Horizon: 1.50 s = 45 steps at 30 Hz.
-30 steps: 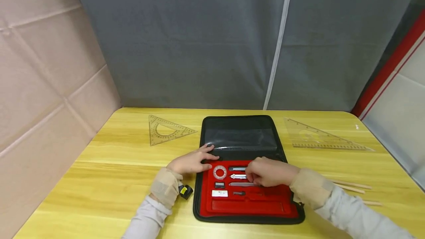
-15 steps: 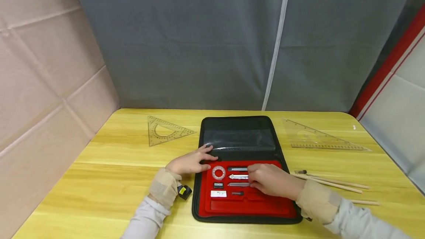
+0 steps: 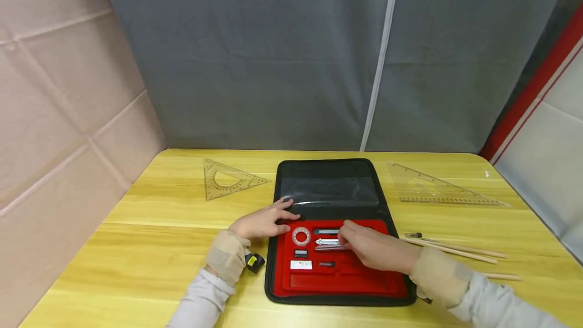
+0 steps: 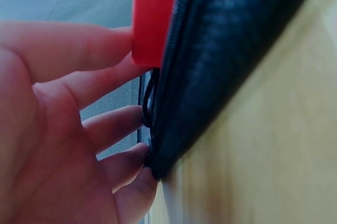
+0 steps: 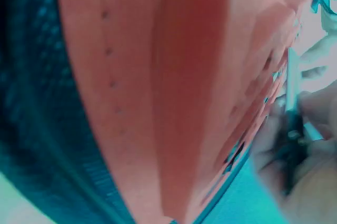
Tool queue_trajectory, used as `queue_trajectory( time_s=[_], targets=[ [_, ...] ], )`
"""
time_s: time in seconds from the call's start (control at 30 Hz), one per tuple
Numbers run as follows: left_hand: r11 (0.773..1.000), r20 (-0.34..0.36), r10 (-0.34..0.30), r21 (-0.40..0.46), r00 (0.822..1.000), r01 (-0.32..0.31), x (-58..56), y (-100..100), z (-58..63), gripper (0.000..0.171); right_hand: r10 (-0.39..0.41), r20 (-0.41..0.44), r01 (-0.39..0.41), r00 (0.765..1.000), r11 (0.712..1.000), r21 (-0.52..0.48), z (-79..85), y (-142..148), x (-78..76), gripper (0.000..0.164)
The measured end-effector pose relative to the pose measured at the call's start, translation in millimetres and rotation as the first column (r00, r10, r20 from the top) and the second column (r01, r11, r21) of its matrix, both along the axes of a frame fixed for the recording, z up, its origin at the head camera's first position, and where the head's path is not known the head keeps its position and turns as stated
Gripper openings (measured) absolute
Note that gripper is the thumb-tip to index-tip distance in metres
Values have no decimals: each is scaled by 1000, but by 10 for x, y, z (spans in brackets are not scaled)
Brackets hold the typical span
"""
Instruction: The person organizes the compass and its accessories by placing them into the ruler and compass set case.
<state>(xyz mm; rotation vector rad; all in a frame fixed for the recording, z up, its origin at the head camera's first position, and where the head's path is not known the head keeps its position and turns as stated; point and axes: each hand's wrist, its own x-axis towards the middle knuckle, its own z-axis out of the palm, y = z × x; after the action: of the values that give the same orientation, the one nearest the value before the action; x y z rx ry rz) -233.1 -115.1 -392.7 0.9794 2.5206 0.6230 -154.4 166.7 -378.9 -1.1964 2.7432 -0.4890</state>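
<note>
Grey curtain (image 3: 246,54) backs the yellow wood-grain table (image 3: 136,257).

Head view: the right hand (image 3: 375,247) pinches a slim metal tool (image 3: 329,248), which projects leftward from the grip, over the red tray (image 3: 337,283) of an open black case (image 3: 328,166). From where I stand, a silver tool (image 3: 325,241) lies just beyond the held one. Left of the grip sit a clear ring (image 3: 295,237) and, nearer the person, a white block (image 3: 301,265). Farther left, the left hand (image 3: 260,220) rests on the case edge, fingers spread. Wooden sticks (image 3: 451,250) lie right of the grip.

Left wrist view: extended fingers touch the zippered edge.

Right wrist view: the tool is held above the tray; fine detail is blurred.
</note>
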Motion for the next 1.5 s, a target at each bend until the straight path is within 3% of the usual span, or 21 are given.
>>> queue_trajectory(
  time_s=[0.13,0.27,0.47,0.6,0.7,0.8,0.9,1.03,1.2,1.23,1.4,1.5],
  targets=[
    [1000,-4,-1,-2,1000,1,3,4,-5,41,42,70,-34,997,993,-111,4,64,-38,12],
    [1000,-2,5,-3,1000,-5,4,12,-5,42,47,92,-34,995,991,-132,-17,85,-52,14],
    [1000,-2,5,-5,1000,-5,7,6,9,42,65,-120,-79,991,990,-120,-64,77,-18,12],
    [1000,4,13,-1,1000,-13,8,0,7,41,119,-165,-141,979,982,-127,-94,107,-26,14],
    [1000,0,10,-6,1000,-10,9,1,-6,41,188,-224,-203,956,978,-44,-111,166,-18,23],
    [1000,-7,-2,-15,1000,2,10,4,-11,42,256,-311,-233,915,966,110,-105,226,24,34],
    [1000,-8,-3,-12,1000,3,9,9,-4,42,240,-327,-199,914,968,154,-88,235,56,35],
    [1000,-5,4,1,1000,-4,6,13,13,41,169,-294,-163,941,986,44,-80,204,41,18],
    [1000,-1,-1,-10,1000,1,6,22,19,42,224,-376,-212,899,975,74,-122,220,78,17],
    [1000,0,-4,-8,1000,4,4,26,21,42,222,-370,-206,902,975,82,-128,232,94,19],
    [1000,-1,-8,-3,1000,8,-7,24,27,42,116,-206,-99,972,991,93,-112,283,172,29],
    [1000,3,-4,-9,1000,4,3,8,10,42,85,-137,-73,987,993,91,-81,277,206,30]
  ],
)
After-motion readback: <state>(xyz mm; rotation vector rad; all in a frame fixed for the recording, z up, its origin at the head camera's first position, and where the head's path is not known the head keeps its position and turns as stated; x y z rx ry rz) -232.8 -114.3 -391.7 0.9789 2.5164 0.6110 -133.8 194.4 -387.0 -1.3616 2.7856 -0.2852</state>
